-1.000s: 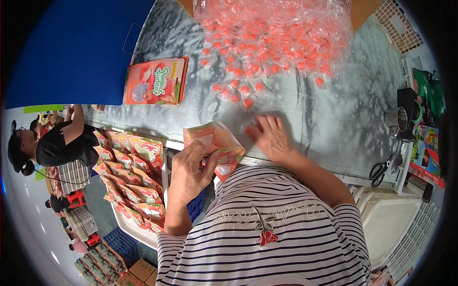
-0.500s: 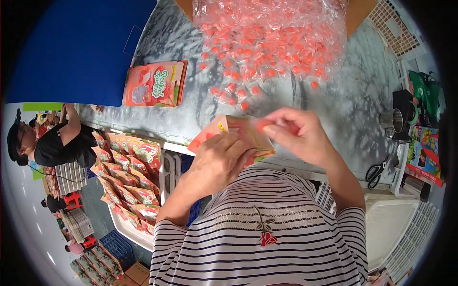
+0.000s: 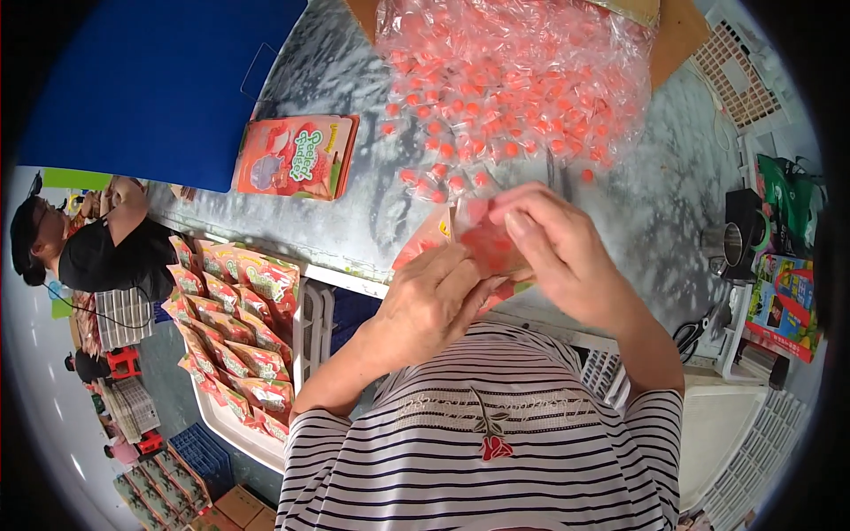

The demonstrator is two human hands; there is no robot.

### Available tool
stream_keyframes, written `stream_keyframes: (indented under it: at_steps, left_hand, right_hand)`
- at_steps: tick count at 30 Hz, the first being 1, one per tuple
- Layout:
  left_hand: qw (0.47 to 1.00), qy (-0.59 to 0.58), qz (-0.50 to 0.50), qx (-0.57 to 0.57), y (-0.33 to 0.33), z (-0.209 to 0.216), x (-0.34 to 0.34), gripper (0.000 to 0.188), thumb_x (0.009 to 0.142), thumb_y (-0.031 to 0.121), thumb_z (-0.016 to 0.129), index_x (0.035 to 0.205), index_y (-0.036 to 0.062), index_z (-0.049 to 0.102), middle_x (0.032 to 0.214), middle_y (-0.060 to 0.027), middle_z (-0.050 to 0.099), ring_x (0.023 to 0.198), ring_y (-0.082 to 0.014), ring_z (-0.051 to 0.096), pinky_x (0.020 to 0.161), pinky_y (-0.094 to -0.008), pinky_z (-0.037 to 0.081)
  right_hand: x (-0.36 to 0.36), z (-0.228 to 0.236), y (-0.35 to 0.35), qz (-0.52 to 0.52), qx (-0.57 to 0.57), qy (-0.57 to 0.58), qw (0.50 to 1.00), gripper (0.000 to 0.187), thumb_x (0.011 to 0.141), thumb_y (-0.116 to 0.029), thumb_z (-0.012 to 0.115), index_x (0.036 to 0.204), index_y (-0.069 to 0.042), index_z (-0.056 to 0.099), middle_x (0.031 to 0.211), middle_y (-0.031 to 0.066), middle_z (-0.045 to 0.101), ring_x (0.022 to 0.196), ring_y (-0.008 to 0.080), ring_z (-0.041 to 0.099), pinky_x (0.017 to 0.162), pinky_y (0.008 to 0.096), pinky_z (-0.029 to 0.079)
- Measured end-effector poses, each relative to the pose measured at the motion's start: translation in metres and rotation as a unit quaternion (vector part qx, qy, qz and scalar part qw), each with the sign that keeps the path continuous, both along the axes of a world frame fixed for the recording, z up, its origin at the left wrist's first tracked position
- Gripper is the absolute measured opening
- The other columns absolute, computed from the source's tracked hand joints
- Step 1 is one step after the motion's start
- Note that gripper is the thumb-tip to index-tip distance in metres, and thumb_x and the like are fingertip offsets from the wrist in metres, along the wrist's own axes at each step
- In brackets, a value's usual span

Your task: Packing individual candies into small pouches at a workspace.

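My left hand [image 3: 429,296] is closed on a pink printed pouch [image 3: 418,246], held tilted above the table's front edge with its mouth spread. At that mouth, the curled fingers of my right hand [image 3: 562,257] pinch red-orange candies in clear wrappers [image 3: 485,237], blurred by motion. How many candies they hold I cannot tell. Just beyond the pouch lie several loose wrapped candies [image 3: 440,183]. Behind these spreads a large heap of the same candies [image 3: 522,97], partly in a clear plastic liner.
Flat pouches [image 3: 288,157] are stacked at the back left by a blue panel [image 3: 150,88]. Filled pouches [image 3: 239,310] stand in rows in a white tray [image 3: 212,411] on my left. Scissors [image 3: 689,338] and a metal cup [image 3: 722,241] sit right. A person in black [image 3: 115,257] works far left.
My right hand has moved left with the candies, in over the mouth of the pouch. The pouch has shifted slightly right with my left hand. The whole view has shifted a little.
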State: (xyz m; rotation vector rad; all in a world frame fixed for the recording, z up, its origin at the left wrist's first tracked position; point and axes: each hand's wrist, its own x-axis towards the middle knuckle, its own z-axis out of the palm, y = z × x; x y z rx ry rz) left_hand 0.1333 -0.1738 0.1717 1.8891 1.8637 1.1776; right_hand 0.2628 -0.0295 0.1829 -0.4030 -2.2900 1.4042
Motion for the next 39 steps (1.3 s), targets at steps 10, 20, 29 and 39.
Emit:
stream_keyframes:
  at_steps: [10, 20, 29, 39]
  left_hand:
    - [0.991, 0.035, -0.109, 0.07, -0.008, -0.005, 0.016, 0.021, 0.067, 0.001, 0.069, 0.085, -0.0049, 0.06, 0.08, -0.0122, 0.053, 0.068, -0.0259, 0.056, 0.06, -0.0374, 0.047]
    - [0.992, 0.036, -0.086, 0.079, -0.031, 0.012, -0.002, 0.019, 0.069, 0.001, 0.074, 0.083, -0.0024, 0.063, 0.071, -0.0081, 0.054, 0.056, -0.0221, 0.055, 0.053, -0.0339, 0.047]
    - [0.984, 0.036, 0.168, 0.037, -0.081, 0.033, -0.041, 0.014, 0.069, 0.0, 0.074, 0.079, 0.0015, 0.064, 0.067, -0.0079, 0.06, 0.054, -0.0231, 0.058, 0.052, -0.0327, 0.045]
    - [0.97, 0.134, 0.181, 0.088, -0.09, 0.03, -0.052, 0.023, 0.071, 0.002, 0.077, 0.088, 0.0036, 0.064, 0.08, -0.0084, 0.064, 0.067, -0.0244, 0.061, 0.057, -0.0354, 0.048]
  right_hand:
    - [0.016, 0.009, 0.004, 0.233, 0.087, -0.134, 0.959, 0.009, 0.079, 0.0, 0.051, 0.085, 0.007, 0.051, 0.082, 0.0245, 0.059, 0.084, 0.0427, 0.059, 0.077, 0.0481, 0.046]
    - [0.002, 0.025, 0.01, 0.208, -0.156, -0.039, 0.965, 0.017, 0.09, -0.003, 0.051, 0.098, 0.004, 0.065, 0.088, 0.0146, 0.068, 0.088, 0.0292, 0.066, 0.082, 0.0333, 0.05]
    - [-0.057, -0.129, 0.017, -0.058, 0.17, -0.034, 0.983, 0.035, 0.085, -0.011, 0.066, 0.118, -0.001, 0.058, 0.114, 0.0159, 0.059, 0.109, 0.0296, 0.055, 0.095, 0.0378, 0.044]
    - [-0.064, -0.141, 0.0, -0.099, 0.286, -0.095, 0.948, 0.062, 0.076, -0.021, 0.075, 0.129, -0.002, 0.049, 0.126, 0.015, 0.049, 0.116, 0.0367, 0.047, 0.099, 0.0418, 0.04]
